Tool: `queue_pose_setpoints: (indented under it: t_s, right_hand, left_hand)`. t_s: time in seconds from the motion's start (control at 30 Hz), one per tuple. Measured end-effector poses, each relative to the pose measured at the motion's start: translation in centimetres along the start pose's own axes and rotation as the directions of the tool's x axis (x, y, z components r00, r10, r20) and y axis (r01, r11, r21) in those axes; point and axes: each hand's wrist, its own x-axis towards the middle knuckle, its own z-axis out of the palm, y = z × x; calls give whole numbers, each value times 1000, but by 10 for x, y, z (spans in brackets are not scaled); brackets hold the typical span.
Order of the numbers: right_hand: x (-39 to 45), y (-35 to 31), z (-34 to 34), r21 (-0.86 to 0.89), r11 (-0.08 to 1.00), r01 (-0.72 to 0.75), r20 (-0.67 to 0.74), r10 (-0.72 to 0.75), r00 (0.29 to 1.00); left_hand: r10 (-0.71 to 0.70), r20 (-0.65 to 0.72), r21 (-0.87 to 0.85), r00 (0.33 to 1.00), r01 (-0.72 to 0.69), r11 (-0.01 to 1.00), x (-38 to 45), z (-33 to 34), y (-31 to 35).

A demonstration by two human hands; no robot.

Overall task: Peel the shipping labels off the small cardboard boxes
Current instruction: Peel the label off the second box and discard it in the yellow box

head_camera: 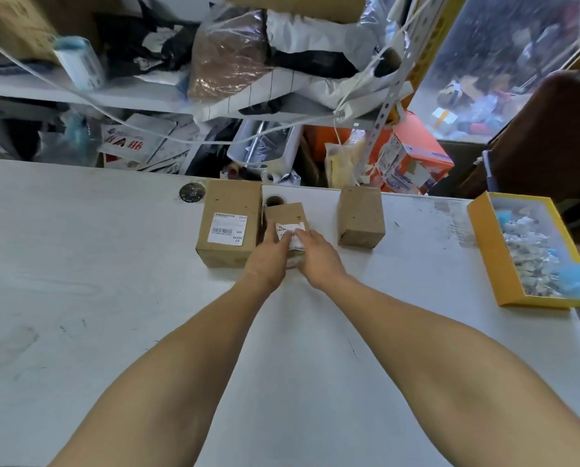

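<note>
Hands meet on the middle box (286,219): the left hand (270,252) grips its near left side, and the right hand (317,254) pinches the label (290,230), which looks partly lifted. Peeling this label is the step in hand. Next, I judge, it needs a slow steady pull while the box is held down. Left of this box stands a labelled box (229,224); right of it a bare box (361,215), farther right a yellow tray (490,251).

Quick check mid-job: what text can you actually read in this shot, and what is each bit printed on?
"MX", "MXRC 03": label on the left box; its barcode digits and small print are too blurred.
Partial "XRC": torn label on the middle box, under both hands.
Red characters: packet behind the table, unreadable.
Right box: no text.
</note>
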Motion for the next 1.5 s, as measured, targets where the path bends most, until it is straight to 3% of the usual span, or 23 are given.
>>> queue_pose_setpoints:
  t_s: [0.13,0.27,0.37,0.57,0.73,0.83,1.1,1.27,1.5]
  right_hand:
    - [-15,5,-3,83,995,50,-119,-40,992]
    - [-56,12,-5,158,987,-10,-207,42,978]
    - [-97,14,1,92,996,18,-195,0,981]
    - [-193,20,28,119,993,12,-196,12,981]
    - [-257,28,58,145,989,-27,-238,61,969]
    - [-283,37,72,147,988,-51,-213,82,974]
    - [-293,51,72,187,979,-75,-106,96,990]
    - [-275,49,63,208,976,-65,-189,106,976]
    - [-249,50,60,309,935,-173,-255,257,932]
  left_hand:
    - [59,-73,8,996,-59,998,-12,-1,1]
    - [141,-112,13,984,-140,990,-50,3,13]
    - [193,-125,5,973,-194,981,-80,16,14]
    - [260,-89,29,962,-258,966,-166,38,30]
    - [286,-84,-79,955,-292,953,-221,70,35]
    - [319,-43,7,947,-319,948,-240,90,39]
    - [225,-40,8,974,-225,974,-252,104,46]
    - [189,-50,-121,981,-194,974,-250,107,44]
    - [192,-105,-128,976,-205,970,-239,104,40]
